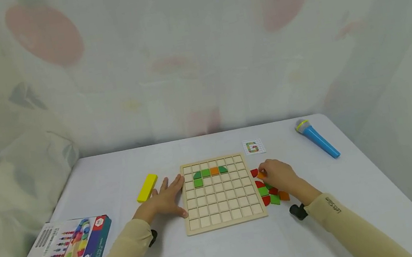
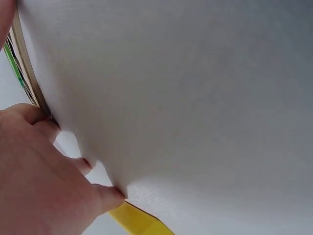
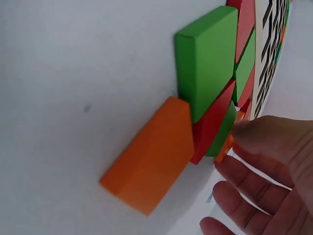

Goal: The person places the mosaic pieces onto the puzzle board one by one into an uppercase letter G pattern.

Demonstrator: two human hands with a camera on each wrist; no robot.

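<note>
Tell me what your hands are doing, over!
Left hand flat, bracing grid board. Right hand pinching small orange piece by the loose pile. Nothing blocking.

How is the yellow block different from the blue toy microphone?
The flat yellow rectangular block lies left of the wooden grid board, close to the left hand; the blue toy microphone lies far right, away from both hands. The block is boxy and one colour; the microphone is round, with a grey head. Both lie on the white table.
</note>
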